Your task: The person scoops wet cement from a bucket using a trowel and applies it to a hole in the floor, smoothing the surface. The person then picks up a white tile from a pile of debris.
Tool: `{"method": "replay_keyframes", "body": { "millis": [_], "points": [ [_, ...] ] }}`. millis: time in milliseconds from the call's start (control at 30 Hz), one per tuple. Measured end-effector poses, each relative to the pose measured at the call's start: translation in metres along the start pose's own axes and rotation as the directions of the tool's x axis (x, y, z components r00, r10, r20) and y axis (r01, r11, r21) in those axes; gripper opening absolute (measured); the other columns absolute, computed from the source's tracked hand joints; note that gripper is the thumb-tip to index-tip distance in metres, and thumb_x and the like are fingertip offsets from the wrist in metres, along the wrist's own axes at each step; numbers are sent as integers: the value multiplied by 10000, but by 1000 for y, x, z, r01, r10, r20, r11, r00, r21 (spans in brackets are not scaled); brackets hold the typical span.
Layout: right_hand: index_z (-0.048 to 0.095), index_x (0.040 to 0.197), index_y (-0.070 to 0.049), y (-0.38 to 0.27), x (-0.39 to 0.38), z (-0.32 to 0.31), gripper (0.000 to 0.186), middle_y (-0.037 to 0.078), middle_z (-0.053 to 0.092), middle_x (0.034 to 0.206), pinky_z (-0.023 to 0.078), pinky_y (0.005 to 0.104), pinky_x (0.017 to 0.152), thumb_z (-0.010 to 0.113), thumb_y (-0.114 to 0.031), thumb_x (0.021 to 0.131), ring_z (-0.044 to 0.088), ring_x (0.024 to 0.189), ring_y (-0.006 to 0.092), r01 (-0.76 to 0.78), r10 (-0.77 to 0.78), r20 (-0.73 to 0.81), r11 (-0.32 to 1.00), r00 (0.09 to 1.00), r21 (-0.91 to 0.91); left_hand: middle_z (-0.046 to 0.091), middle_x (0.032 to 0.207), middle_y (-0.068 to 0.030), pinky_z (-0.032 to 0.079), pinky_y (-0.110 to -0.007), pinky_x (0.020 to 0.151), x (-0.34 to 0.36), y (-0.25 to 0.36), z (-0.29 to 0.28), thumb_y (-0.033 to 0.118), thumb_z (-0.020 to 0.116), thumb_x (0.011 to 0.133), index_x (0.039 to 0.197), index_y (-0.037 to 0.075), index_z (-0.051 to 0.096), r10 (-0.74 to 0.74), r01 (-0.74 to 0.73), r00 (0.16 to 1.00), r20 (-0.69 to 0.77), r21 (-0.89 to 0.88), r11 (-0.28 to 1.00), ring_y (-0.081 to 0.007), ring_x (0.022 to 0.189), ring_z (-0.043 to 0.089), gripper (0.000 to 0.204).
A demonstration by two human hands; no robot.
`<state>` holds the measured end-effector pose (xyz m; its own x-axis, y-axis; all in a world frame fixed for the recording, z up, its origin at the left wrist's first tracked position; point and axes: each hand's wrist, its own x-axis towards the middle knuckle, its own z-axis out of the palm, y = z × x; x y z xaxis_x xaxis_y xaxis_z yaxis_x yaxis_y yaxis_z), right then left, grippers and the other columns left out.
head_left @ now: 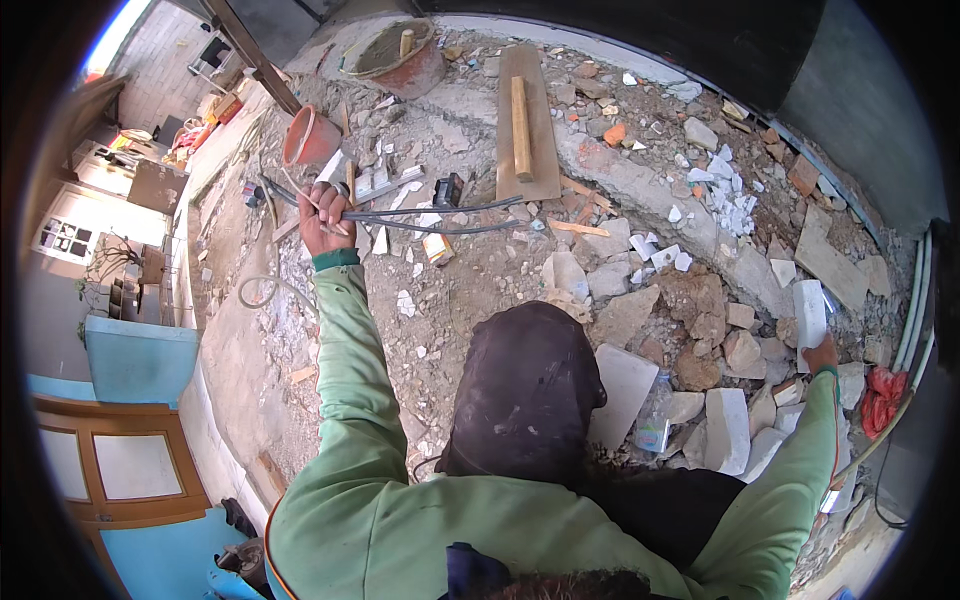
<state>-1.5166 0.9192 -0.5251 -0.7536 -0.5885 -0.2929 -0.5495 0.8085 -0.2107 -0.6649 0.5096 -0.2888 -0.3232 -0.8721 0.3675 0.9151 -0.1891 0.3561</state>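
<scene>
My left hand, arm stretched forward, is closed around a bundle of dark grey cables that stick out to the right. A thin pale hose runs by this hand and curls down to the ground on its left. At the far right, my right hand grips the lower end of a white block lying among rubble. Its fingers are partly hidden by the block. Between my arms is a large rounded shape in dark cloth; I cannot tell what it is.
A wooden float board lies on the rubble ahead. Beyond are a mortar tub and an orange bucket. Broken stones, a plastic bottle and a red plastic bag lie right. Grey pipes run along the right wall.
</scene>
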Motion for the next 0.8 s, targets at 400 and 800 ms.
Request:
{"method": "replay_keyframes", "body": {
  "millis": [400, 800],
  "points": [
    [301, 1488, -79, -41, -24, -21, 1073, 235, 588, 1303, 470, 461, 1034, 878, -311, 613, 576, 1209, 395, -212, 216, -13, 942, 976, -259, 379, 696, 7, 310, -304, 510, 5, 98, -117, 245, 445, 1012, 801, 87, 434, 378, -16, 712, -592, 524, 852, -129, 597, 339, 263],
    [626, 1250, -19, -11, -49, -57, 763, 193, 681, 1142, 522, 393, 903, 810, -226, 539, 643, 1081, 332, 15, -84, 394, 985, 915, 174, 619, 1251, -81, 455, -295, 934, -99, -220, -81, 148, 644, 931, 1276, 50, 603, -381, 446, 837, -391, 893, 64, -153, 1092, 571, 362]
  ]
}}
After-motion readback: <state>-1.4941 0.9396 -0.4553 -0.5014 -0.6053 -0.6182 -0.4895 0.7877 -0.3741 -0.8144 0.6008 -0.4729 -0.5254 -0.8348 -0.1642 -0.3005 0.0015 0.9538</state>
